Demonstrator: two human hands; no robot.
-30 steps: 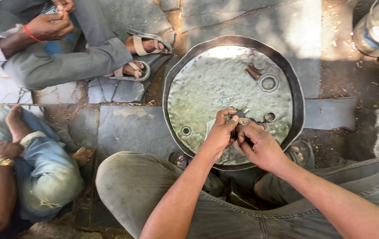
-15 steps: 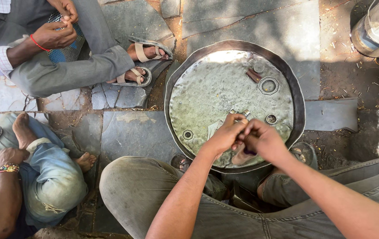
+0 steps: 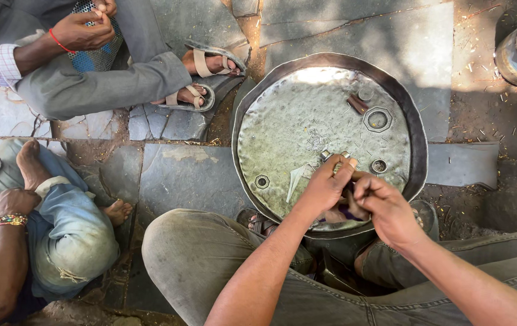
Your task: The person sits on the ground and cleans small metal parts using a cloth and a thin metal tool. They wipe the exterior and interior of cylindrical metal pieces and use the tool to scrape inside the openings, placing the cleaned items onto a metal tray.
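**Both hands pinched together over the drum lid**

I see my left hand (image 3: 325,187) and right hand (image 3: 385,211) meeting at the near edge of a round metal drum lid (image 3: 270,102), which lies flat on the stone floor (image 3: 192,175) between my knees. Both hands are clenched around a small object (image 3: 346,212) held between them; it shows a bit of purple, but the fingers hide most of it and I cannot tell what it is. The left fingertips also pinch a small silvery piece (image 3: 334,158) just above the knuckles.

On the lid's dented top sit a hexagonal cap (image 3: 377,119) towards the far right, a short brown cylinder (image 3: 357,104) just beside it, a small round cap (image 3: 378,165) close to my hands, and another small hexagonal cap (image 3: 262,181) near the left rim. A scrap of pale paper (image 3: 295,180) lies just left of my left hand.

Two other people sit on the floor to my left: one in grey trousers and sandals (image 3: 204,78), hands busy over a blue mesh thing (image 3: 92,57); the other barefoot in jeans (image 3: 71,229).
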